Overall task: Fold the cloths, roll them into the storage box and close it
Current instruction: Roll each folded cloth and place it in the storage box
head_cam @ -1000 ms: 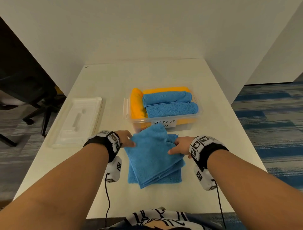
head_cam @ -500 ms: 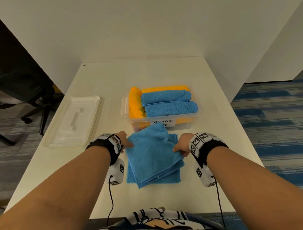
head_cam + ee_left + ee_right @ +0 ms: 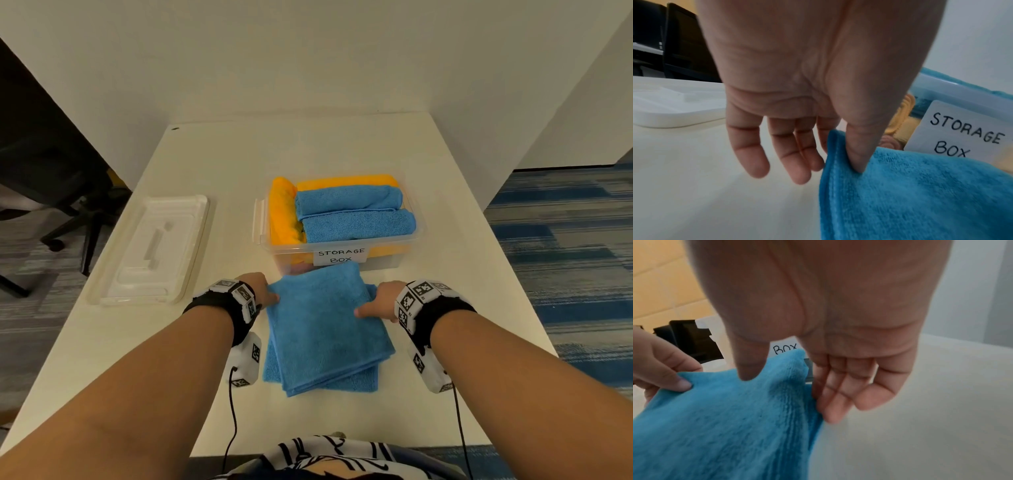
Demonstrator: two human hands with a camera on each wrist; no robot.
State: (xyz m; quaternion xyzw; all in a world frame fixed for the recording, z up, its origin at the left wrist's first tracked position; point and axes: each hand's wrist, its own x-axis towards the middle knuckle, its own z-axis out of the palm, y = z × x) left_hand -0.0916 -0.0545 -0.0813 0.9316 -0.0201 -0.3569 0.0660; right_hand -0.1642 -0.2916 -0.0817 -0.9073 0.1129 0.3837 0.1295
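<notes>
Left hand [image 3: 262,289]: pinching the left edge of the folded blue microfibre cloth [image 3: 325,329] between thumb and forefinger, other fingers hanging loose.
Right hand [image 3: 380,303]: gripping the cloth's right edge, thumb on top, fingers tucking underneath.
Cloth: lying on the cream table [image 3: 308,150], just in front of the clear plastic storage box [image 3: 409,255].
Box: sitting open, holding rolled blue and orange cloths.
Clear plastic lid [image 3: 150,250]: lying to the box's left.

This looks like an office. A black swivel chair [image 3: 51,192] on castors stands at nine o'clock, and blue striped carpet tiles [image 3: 565,246] cover the floor at three o'clock.
</notes>
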